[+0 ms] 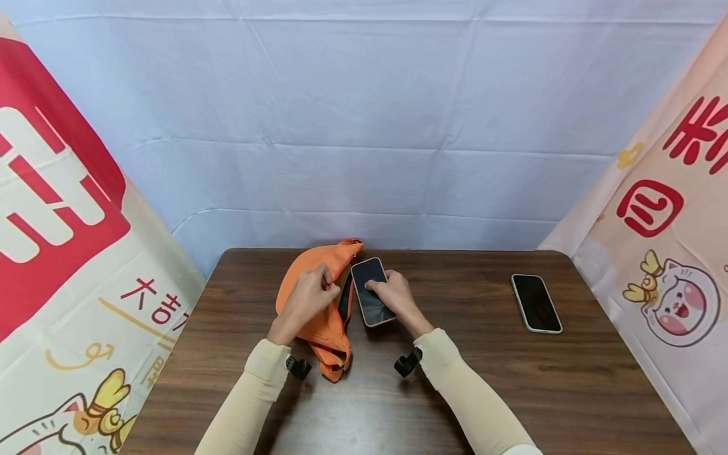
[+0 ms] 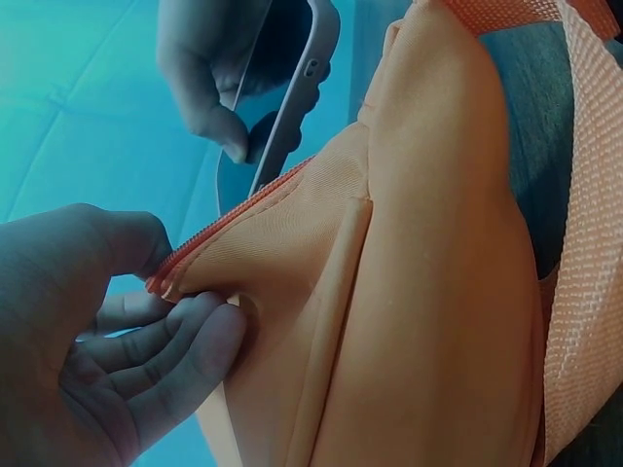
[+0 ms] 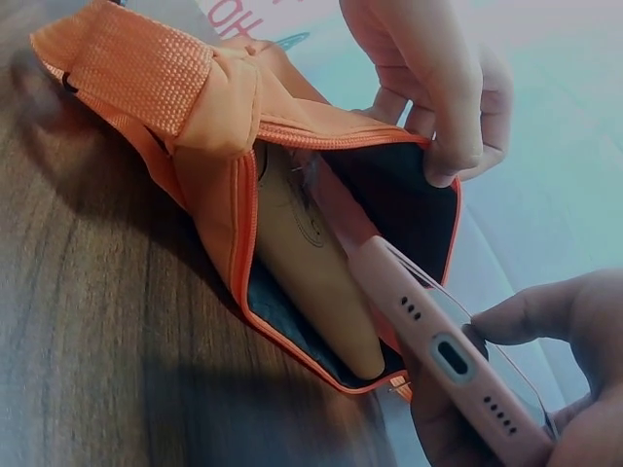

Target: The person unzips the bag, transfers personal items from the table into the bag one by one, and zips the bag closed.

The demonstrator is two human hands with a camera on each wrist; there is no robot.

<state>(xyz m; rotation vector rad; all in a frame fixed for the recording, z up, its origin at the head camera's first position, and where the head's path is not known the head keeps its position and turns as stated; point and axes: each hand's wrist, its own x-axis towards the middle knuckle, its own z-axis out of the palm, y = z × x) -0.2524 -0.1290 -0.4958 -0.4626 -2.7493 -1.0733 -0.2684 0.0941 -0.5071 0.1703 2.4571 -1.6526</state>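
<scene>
An orange waist bag (image 1: 325, 255) lies on the table with its zipped mouth spread open. My left hand (image 1: 307, 294) pinches the zipper edge between thumb and fingers, holding that side of the mouth away from the other. My right hand (image 1: 397, 294) grips a phone (image 1: 372, 308) in a pink case, thumb across its screen. In the right wrist view, one corner of the phone overlaps the bag's opening. Within the dark lining sits a flat tan item (image 3: 316, 263), with something pink beside it, partly hidden.
A second phone (image 1: 536, 303) with a light case lies screen up on the right side of the wooden table (image 1: 455, 379). Behind the table hangs a pale cloth (image 1: 364, 126). Printed banners (image 1: 671, 253) flank it on both sides.
</scene>
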